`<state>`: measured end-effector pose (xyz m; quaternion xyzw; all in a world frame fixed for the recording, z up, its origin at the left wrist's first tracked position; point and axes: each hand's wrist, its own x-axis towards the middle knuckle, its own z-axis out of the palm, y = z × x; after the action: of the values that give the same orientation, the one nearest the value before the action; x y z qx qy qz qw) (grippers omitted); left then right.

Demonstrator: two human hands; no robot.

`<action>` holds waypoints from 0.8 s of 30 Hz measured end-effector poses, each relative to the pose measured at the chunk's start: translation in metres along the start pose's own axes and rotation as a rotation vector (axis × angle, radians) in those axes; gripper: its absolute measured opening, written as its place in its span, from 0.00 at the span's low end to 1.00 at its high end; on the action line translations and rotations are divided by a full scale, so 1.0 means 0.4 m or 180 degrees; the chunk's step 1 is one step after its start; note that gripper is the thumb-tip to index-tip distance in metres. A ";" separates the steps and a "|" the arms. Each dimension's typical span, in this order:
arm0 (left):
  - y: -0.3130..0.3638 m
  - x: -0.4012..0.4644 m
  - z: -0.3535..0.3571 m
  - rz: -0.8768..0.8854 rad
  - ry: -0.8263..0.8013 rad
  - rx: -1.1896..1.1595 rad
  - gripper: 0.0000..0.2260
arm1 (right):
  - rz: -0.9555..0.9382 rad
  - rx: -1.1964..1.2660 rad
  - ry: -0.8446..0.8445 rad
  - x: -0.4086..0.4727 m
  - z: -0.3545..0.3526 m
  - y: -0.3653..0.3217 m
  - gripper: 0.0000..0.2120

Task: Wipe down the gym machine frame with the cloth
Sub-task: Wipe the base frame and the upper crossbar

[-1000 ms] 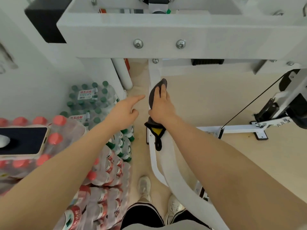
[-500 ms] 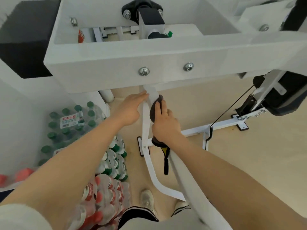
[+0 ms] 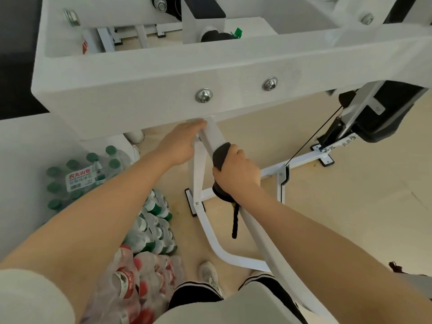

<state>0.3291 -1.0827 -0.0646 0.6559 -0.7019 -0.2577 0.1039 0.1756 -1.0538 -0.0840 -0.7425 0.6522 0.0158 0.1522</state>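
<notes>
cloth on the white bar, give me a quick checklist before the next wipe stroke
1. Cloth wrapped round the slanted white bar: ok, the right hand grips it against the bar.
2. Left hand bracing the frame: ok, it rests flat beside the bar's top, under the cross beam.
3. Room to wipe upward: not ok, the cloth is already close to the cross beam.
4. Room to wipe downward: ok, the bar below the hand is bare.
5. Dangling black strap free of the frame: cannot tell.
6. Bar already clean: cannot tell.
</notes>
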 end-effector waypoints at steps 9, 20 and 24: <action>-0.066 -0.021 -0.027 -0.0625 0.0228 -0.0607 0.32 | 0.0033 0.0648 -0.0123 0.201 -0.033 -0.105 0.26; -0.003 -0.055 0.062 -0.0033 0.0132 -0.0590 0.35 | -0.0144 0.0210 -0.0243 -0.018 -0.007 0.020 0.27; 0.002 -0.052 0.081 -0.0065 0.0216 -0.0483 0.36 | -0.0081 0.0725 -0.0596 0.058 -0.033 0.004 0.26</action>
<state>0.3153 -1.0549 -0.0876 0.6616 -0.6697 -0.2888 0.1744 0.1754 -1.0797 -0.0771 -0.7238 0.6233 0.0090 0.2958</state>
